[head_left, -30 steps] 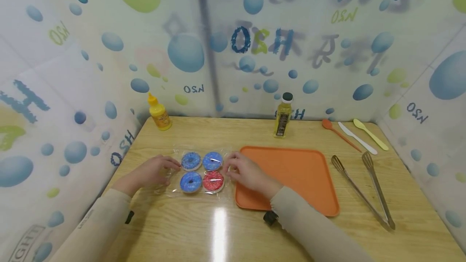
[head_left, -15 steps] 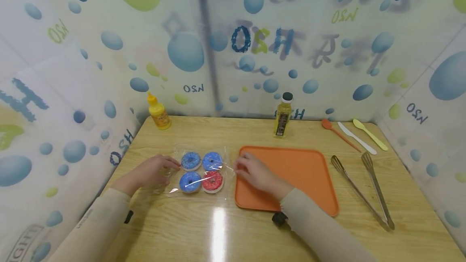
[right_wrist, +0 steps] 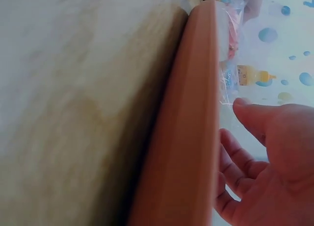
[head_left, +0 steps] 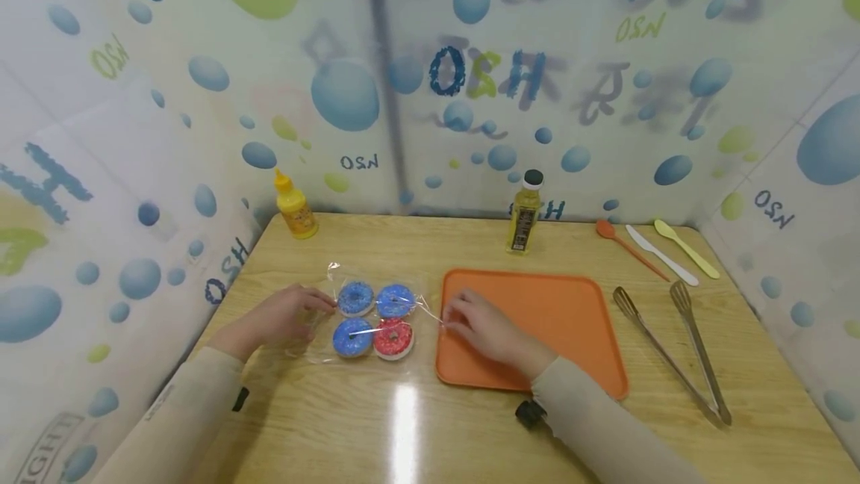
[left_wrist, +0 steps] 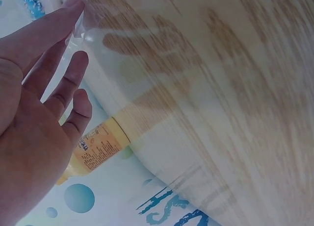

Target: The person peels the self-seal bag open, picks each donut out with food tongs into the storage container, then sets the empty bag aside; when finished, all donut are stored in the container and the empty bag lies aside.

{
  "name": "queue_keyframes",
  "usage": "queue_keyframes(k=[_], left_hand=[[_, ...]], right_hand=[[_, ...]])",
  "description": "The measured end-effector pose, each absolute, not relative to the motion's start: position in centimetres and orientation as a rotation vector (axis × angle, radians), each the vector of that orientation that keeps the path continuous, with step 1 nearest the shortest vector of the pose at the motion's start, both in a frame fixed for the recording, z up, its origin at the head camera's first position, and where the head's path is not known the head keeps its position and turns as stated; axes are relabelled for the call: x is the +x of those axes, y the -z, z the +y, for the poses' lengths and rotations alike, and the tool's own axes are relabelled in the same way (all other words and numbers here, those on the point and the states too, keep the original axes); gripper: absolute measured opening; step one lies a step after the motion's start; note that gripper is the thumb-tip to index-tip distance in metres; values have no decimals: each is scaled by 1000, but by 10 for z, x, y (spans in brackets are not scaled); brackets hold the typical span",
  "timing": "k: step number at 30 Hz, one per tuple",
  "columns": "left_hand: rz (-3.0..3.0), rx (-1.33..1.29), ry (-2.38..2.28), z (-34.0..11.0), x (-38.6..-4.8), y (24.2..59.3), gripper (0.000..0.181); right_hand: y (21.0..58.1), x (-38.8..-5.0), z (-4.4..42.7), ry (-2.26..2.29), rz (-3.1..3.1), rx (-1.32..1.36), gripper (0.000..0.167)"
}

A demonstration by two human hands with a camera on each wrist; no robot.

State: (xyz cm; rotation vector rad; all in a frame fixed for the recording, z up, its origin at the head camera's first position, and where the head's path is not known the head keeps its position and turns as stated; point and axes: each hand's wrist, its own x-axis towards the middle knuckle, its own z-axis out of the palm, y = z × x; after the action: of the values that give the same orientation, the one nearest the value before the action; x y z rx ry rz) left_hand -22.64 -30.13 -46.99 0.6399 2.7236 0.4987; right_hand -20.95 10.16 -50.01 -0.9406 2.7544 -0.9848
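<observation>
A clear plastic bag (head_left: 316,349) lies on the table, with blue-topped donuts (head_left: 352,337) and one red-topped donut (head_left: 393,338) in it. My left hand (head_left: 285,318) is at the bag's left edge; in the left wrist view, thumb and forefinger pinch the film. At the bag's right side, my right hand (head_left: 487,327) hovers over the left part of an orange tray (head_left: 571,334). A stretched fold of film runs from the bag to its fingertips, which seem to pinch it; the forefinger is hidden in the right wrist view.
Behind stand a yellow squeeze bottle (head_left: 296,209) and an oil bottle (head_left: 524,215). An orange spoon (head_left: 628,247), a white knife (head_left: 661,255) and a yellow-green spoon (head_left: 685,249) lie at the back right. Metal tongs (head_left: 702,353) lie spread right of the tray.
My right hand has moved right, from the bag's edge to over the tray, drawing a fold of film out with it. The left hand has stayed in place.
</observation>
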Motion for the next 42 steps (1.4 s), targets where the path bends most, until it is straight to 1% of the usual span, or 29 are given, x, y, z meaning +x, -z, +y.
queue_keyframes(k=[3, 7, 12, 20, 23, 29, 42], left_hand=[[2730, 645, -482, -300, -227, 469, 47], [2730, 615, -451, -299, -229, 468, 47], [2726, 589, -424, -299, -230, 468, 47], [2724, 605, -423, -297, -232, 470, 48], [2724, 601, -427, -297, -230, 470, 48], [2725, 616, -421, -297, -229, 470, 46], [2726, 653, -425, -298, -229, 469, 47]], right_hand=[[501, -212, 104, 1100, 2697, -866, 5], [499, -217, 106, 1207, 2671, -758, 12], [492, -224, 100, 1147, 2706, -818, 15], [485, -234, 79, 1160, 2645, -920, 24], [483, -236, 72, 1153, 2635, -946, 22], [485, -238, 66, 1103, 2644, -953, 10], [482, -240, 71, 1128, 2685, -762, 5]])
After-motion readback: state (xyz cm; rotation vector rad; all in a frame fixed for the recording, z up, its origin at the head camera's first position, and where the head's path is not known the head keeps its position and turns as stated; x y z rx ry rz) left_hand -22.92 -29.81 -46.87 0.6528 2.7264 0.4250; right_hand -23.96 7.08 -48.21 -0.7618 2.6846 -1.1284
